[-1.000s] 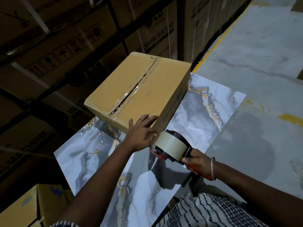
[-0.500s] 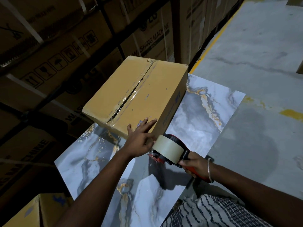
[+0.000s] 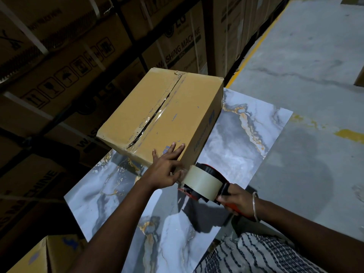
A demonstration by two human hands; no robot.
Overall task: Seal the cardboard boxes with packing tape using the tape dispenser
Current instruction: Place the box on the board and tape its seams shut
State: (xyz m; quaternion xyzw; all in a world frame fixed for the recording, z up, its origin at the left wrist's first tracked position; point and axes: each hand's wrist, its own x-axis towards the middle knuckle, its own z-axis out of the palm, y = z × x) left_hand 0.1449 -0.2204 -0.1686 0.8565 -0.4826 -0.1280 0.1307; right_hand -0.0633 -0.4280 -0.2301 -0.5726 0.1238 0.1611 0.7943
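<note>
Head view, the only one.

Item: cardboard box (image 3: pixel 163 115). It sits on the far part of a marble-patterned sheet (image 3: pixel 246 138), turned corner-on to you. Its top flaps meet in a centre seam that already carries clear tape, wrinkled and gaping dark along part of its length.

Item: your left hand (image 3: pixel 166 171). The fingers lie straight and spread, resting on the near top corner of the box and over its near edge. They hold nothing; whether the thumb presses a tape end against the box face cannot be told.

Item: tape dispenser (image 3: pixel 202 182). It has a red and black frame loaded with a pale roll, and sits just beside the near lower corner of the box, touching or nearly touching your left hand. Any tape drawn off the roll is too faint to tell.

Item: your right hand (image 3: pixel 235 201). The fingers are curled round the red handle of the dispenser. A metal bangle (image 3: pixel 255 205) sits at the wrist.

Item: surroundings. Stacked appliance cartons (image 3: pixel 177 44) stand on the left, a second small box (image 3: pixel 45 255) lies at the lower left, and a grey floor with a yellow line (image 3: pixel 254 48) runs along the right.

Step in hand, as a judgement: you are starting a strip at the near corner, steadying the box while the dispenser is set against its face.

Next move calls for: firm anchoring of the tape end on the side face, then a steady pull up and over the top, keeping the box from sliding on the smooth sheet. The gaping seam wants the flaps pressed flat first.
</note>
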